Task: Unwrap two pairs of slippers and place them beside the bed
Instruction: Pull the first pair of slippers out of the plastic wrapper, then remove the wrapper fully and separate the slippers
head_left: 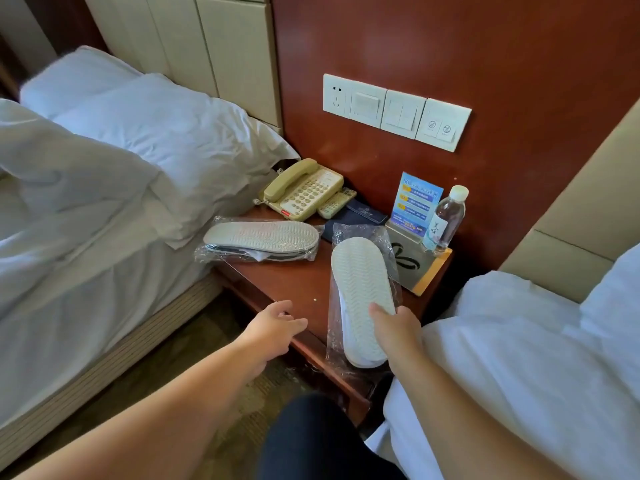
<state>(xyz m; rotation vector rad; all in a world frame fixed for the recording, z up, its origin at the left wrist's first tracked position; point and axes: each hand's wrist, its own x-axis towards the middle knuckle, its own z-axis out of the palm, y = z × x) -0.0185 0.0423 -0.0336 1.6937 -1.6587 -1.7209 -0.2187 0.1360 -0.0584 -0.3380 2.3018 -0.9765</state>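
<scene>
1. We are looking down at a brown bedside table (294,282) in the middle of the frame.
2. Our right hand (394,327), a bit right of the lower middle, is gripping the near end of the first pair of slippers (360,296). The thumb is pressing on the white sole. The other fingers are hiding under the pair, so we cannot tell how they are lying.
3. This pair is sitting inside a clear plastic bag, sole up, and pointing up the frame. Its near end is sticking out past the table's front edge.
4. Our left hand (273,323), in the lower middle of the frame, is holding nothing. Its fingers are loose and a little spread over the table's front edge, apart from the first pair.
5. The second pair of slippers (261,239) is lying sideways in its own clear bag at the left of the table, sole up.
6. A phone (303,190) is sitting just above it, with a remote (336,202) beside the phone.
7. A water bottle (446,218) is standing at the right, next to a blue card (415,202).
8. 1 bed (86,220) is filling the left of the frame, and another bed (519,341) is filling the lower right.
</scene>
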